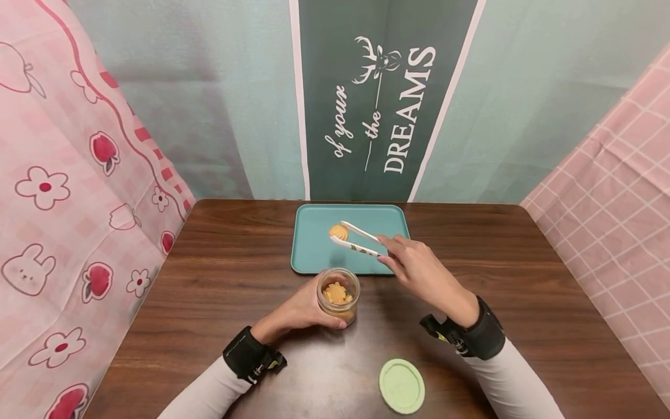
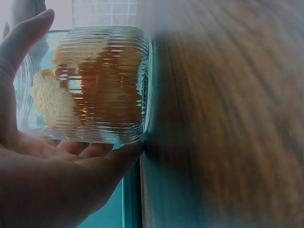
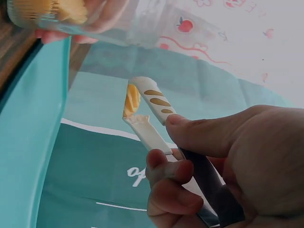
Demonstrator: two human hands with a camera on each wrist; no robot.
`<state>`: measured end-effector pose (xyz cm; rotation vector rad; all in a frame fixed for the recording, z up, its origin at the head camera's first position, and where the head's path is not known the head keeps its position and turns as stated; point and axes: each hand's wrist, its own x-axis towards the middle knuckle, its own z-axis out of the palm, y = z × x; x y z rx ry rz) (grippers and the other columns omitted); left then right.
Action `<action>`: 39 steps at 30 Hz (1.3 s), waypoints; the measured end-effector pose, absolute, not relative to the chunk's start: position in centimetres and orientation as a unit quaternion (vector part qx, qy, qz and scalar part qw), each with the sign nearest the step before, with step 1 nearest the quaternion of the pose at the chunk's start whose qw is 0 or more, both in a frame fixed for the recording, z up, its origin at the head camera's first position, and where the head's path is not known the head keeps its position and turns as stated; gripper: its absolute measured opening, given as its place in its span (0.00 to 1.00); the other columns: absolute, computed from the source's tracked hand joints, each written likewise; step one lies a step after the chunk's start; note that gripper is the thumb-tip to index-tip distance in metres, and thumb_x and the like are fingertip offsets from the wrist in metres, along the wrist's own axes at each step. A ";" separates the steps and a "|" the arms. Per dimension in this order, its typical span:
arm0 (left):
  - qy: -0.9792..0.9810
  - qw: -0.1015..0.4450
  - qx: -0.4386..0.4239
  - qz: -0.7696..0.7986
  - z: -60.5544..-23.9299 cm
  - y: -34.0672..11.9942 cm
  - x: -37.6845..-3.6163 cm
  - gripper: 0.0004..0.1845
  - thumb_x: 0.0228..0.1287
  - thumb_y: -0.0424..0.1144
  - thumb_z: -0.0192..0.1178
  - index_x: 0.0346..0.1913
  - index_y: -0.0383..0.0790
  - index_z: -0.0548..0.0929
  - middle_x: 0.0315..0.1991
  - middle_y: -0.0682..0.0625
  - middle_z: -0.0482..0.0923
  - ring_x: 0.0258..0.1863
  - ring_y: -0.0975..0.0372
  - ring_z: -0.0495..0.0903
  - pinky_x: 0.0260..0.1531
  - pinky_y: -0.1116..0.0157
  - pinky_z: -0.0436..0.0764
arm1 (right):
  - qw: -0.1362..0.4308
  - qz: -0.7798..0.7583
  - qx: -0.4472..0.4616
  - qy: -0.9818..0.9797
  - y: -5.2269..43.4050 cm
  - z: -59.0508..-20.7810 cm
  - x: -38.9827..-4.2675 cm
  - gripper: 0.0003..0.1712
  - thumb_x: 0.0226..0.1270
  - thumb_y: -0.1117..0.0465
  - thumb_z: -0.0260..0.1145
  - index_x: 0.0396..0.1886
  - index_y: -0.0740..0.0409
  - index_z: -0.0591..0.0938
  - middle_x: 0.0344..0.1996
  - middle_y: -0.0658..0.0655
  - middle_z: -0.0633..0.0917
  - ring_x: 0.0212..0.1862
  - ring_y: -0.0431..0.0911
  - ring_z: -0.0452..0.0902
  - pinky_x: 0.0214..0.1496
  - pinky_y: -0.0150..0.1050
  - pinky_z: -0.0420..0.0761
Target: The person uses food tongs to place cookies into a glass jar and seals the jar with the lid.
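My right hand [image 1: 419,270] pinches a pair of white tongs [image 1: 361,247] with a leaf-like print. Between the tong tips is a round, ridged golden cookie [image 1: 339,232], seen over the tray; in the right wrist view the cookie [image 3: 132,100] is held clear of the tray's surface. My left hand [image 1: 303,305] grips a clear glass jar [image 1: 352,317] around its side, and the jar stands uncovered on the table. Several more cookies [image 2: 52,99] lie inside the jar, visible through its ribbed wall in the left wrist view.
A teal rectangular tray [image 1: 314,256] lies near the table's back edge, behind the jar. A light green round lid [image 1: 401,386] rests on the brown wooden table [image 1: 235,250] at the front right. Printed curtains [image 1: 209,116] hang behind and at both sides.
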<state>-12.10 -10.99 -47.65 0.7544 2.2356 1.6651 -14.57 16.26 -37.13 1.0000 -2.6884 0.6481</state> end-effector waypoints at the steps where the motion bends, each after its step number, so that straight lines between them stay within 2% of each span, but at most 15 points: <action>1: 0.768 0.125 0.260 0.572 -47.7 -11.0 -12.1 0.41 0.45 0.39 0.87 0.64 0.40 0.78 0.62 0.47 0.77 0.63 0.56 0.75 0.70 0.60 0.70 | 0.102 0.218 0.340 -0.909 16.3 -37.0 -14.4 0.22 0.75 0.65 0.69 0.65 0.68 0.82 0.29 0.52 0.77 0.26 0.39 0.67 0.28 0.33 0.69; 9: 0.765 0.123 0.265 0.574 -47.6 -11.0 -12.1 0.41 0.44 0.37 0.87 0.63 0.38 0.78 0.62 0.46 0.78 0.63 0.56 0.75 0.70 0.61 0.69 | 0.109 0.219 0.351 -0.904 16.8 -36.0 -13.0 0.21 0.74 0.66 0.70 0.63 0.66 0.83 0.28 0.49 0.75 0.26 0.36 0.66 0.27 0.32 0.70; 15: 0.765 0.130 0.259 0.574 -47.6 -11.0 -12.1 0.42 0.45 0.37 0.87 0.65 0.39 0.77 0.61 0.47 0.78 0.63 0.56 0.75 0.70 0.61 0.70 | 0.125 0.215 0.365 -0.897 17.0 -35.1 -11.5 0.21 0.71 0.67 0.72 0.62 0.66 0.84 0.28 0.48 0.75 0.27 0.36 0.66 0.28 0.31 0.71; 28: 0.769 0.122 0.258 0.571 -47.6 -11.0 -11.9 0.43 0.45 0.38 0.87 0.65 0.39 0.77 0.61 0.46 0.77 0.62 0.56 0.75 0.67 0.64 0.72 | 0.160 0.206 0.404 -0.877 17.6 -34.4 -9.2 0.24 0.65 0.70 0.76 0.61 0.64 0.84 0.32 0.47 0.77 0.27 0.32 0.66 0.28 0.28 0.72; 31: 0.768 0.128 0.250 0.576 -47.5 -11.0 -11.8 0.44 0.44 0.38 0.87 0.67 0.38 0.76 0.61 0.45 0.78 0.61 0.56 0.77 0.66 0.64 0.73 | 0.167 0.200 0.415 -0.872 17.8 -34.4 -8.9 0.23 0.66 0.69 0.75 0.61 0.63 0.84 0.33 0.47 0.77 0.27 0.32 0.66 0.28 0.28 0.72; 34: 0.765 0.141 0.238 0.581 -47.4 -11.0 -11.7 0.47 0.44 0.37 0.87 0.69 0.38 0.73 0.61 0.46 0.78 0.60 0.57 0.78 0.65 0.64 0.74 | 0.170 0.200 0.425 -0.866 18.0 -34.3 -8.6 0.18 0.73 0.64 0.72 0.60 0.62 0.83 0.33 0.45 0.76 0.27 0.31 0.65 0.28 0.27 0.71; 36: 0.763 0.149 0.231 0.585 -47.3 -11.0 -11.7 0.49 0.44 0.36 0.87 0.71 0.39 0.71 0.61 0.46 0.79 0.60 0.57 0.78 0.65 0.63 0.75 | 0.171 0.199 0.432 -0.863 18.0 -34.3 -8.4 0.16 0.81 0.58 0.65 0.60 0.61 0.83 0.32 0.45 0.75 0.26 0.30 0.64 0.28 0.25 0.70; 39: 0.761 0.155 0.226 0.588 -47.3 -11.0 -11.8 0.52 0.43 0.36 0.86 0.73 0.39 0.68 0.61 0.46 0.79 0.60 0.58 0.79 0.66 0.63 0.75 | 0.171 0.195 0.439 -0.860 18.1 -34.4 -8.2 0.23 0.87 0.49 0.52 0.58 0.61 0.83 0.30 0.44 0.73 0.25 0.30 0.63 0.27 0.23 0.69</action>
